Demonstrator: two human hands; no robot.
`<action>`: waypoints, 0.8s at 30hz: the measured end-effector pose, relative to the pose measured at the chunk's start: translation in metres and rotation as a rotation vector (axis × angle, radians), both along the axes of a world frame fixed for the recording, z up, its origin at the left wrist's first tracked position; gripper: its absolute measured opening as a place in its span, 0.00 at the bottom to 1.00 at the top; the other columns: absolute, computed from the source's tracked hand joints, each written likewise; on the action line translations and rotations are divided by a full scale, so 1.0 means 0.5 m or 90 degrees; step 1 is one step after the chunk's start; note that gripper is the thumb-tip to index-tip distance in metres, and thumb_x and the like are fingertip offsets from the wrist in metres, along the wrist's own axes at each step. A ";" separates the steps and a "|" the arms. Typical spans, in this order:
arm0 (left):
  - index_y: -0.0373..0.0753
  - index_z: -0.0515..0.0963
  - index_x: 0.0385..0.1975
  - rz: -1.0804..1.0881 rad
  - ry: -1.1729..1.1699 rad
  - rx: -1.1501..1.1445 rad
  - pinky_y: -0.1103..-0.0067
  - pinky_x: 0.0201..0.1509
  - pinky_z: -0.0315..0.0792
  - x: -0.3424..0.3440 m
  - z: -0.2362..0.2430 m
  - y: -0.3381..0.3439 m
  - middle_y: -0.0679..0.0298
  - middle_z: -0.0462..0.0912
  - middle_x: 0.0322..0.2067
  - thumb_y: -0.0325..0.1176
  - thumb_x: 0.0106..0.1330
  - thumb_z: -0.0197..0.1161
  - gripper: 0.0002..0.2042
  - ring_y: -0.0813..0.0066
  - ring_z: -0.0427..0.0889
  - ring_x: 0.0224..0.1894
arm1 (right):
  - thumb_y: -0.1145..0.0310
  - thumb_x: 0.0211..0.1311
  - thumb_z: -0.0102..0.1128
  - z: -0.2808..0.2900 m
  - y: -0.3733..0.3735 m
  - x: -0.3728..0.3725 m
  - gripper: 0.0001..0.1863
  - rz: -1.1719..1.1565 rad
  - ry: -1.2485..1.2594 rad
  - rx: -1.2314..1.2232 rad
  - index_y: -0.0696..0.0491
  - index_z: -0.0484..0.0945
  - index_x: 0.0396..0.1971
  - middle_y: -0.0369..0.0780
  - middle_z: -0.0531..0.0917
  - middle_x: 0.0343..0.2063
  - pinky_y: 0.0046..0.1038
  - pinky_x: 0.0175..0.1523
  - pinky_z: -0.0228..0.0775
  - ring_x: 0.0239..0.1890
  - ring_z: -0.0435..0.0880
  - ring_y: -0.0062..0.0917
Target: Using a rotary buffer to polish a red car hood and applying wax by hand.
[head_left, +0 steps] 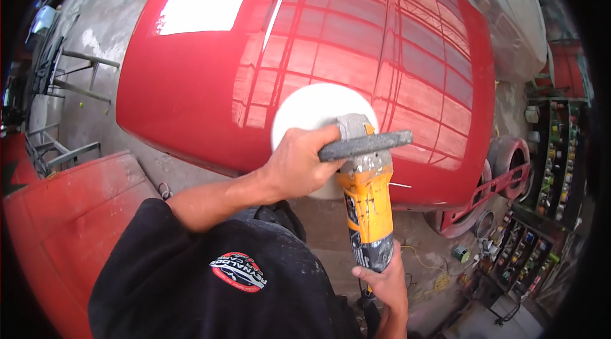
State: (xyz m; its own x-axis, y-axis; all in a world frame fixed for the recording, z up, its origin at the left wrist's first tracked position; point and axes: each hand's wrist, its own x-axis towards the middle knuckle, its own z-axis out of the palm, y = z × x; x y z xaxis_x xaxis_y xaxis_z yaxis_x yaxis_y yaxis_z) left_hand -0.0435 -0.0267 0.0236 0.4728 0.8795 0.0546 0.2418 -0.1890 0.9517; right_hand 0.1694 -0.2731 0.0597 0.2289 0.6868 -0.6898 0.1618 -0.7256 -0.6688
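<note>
A yellow and grey power polisher [372,202] is held in both my hands. My left hand [300,164] is closed round the left end of its dark bar handle [382,143], beside the metal head. My right hand [389,282] wraps the dark rear end of the body, low in the view. The round white polishing pad [299,110] lies over the near edge of a glossy red car hood panel [191,84]. Whether the pad presses on the paint cannot be told from here. Window frames and roof beams are mirrored in the panel.
At the left stand metal stands [83,72] and another red panel [76,205]. Plastic sheeting [503,14] covers something at the far right. Wheels [507,158], shelves of small containers [554,167] and a yellow cord [440,282] are on the right.
</note>
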 end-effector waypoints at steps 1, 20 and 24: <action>0.32 0.77 0.27 -0.002 -0.001 -0.001 0.72 0.27 0.70 0.006 -0.011 0.014 0.53 0.75 0.18 0.26 0.62 0.72 0.09 0.76 0.72 0.21 | 0.71 0.46 0.85 -0.011 0.012 0.001 0.45 -0.004 0.005 0.016 0.60 0.64 0.62 0.41 0.83 0.48 0.30 0.59 0.74 0.50 0.81 0.24; 0.30 0.76 0.27 0.046 0.040 0.061 0.71 0.28 0.69 -0.011 -0.052 -0.084 0.51 0.71 0.18 0.27 0.62 0.72 0.11 0.75 0.68 0.22 | 0.71 0.46 0.85 -0.096 -0.071 -0.003 0.49 0.001 0.062 0.080 0.61 0.62 0.66 0.41 0.80 0.52 0.31 0.63 0.70 0.55 0.78 0.25; 0.32 0.77 0.27 0.036 0.045 0.034 0.72 0.28 0.70 -0.058 -0.056 -0.179 0.52 0.75 0.18 0.25 0.61 0.73 0.09 0.76 0.72 0.22 | 0.71 0.46 0.86 -0.096 -0.158 -0.043 0.50 0.022 0.055 0.035 0.62 0.61 0.67 0.42 0.79 0.54 0.31 0.65 0.70 0.56 0.78 0.25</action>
State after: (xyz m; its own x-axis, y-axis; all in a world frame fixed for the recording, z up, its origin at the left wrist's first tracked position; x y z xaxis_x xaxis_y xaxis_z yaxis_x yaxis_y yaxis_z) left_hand -0.0725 -0.1162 -0.0045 0.4262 0.9019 0.0695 0.3204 -0.2223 0.9208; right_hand 0.1480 -0.3523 0.0115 0.1464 0.7303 -0.6672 0.1259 -0.6828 -0.7197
